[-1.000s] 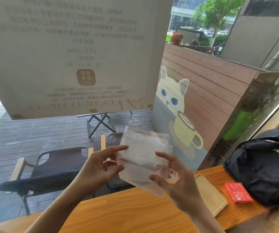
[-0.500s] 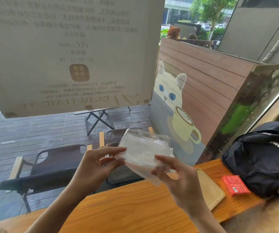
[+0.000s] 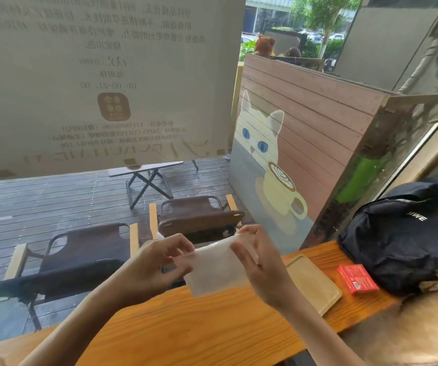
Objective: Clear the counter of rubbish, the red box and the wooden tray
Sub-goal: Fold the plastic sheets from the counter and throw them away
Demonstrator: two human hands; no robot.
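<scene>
Ahead, an orange wooden bench (image 3: 186,336) set against a window, with a large printed sign (image 3: 101,75) stuck to the glass at 11 o'clock. Outside, dark decking, two folding chairs (image 3: 80,254), one small folding table (image 3: 146,178) and a slatted screen painted with a white cat and cup (image 3: 268,159) at 1 o'clock. On the bench: one wooden tray (image 3: 313,283) at 3 o'clock of the hands, one red box (image 3: 357,279) just beyond it, one black backpack (image 3: 408,233) further right. Held above the bench, clear of it: one flattened clear plastic wrapper (image 3: 215,270). Left hand (image 3: 154,270) pinching its left edge, fingers (image 3: 178,244) curled; right hand (image 3: 262,270) gripping its right side, fingers over the top edge.
</scene>
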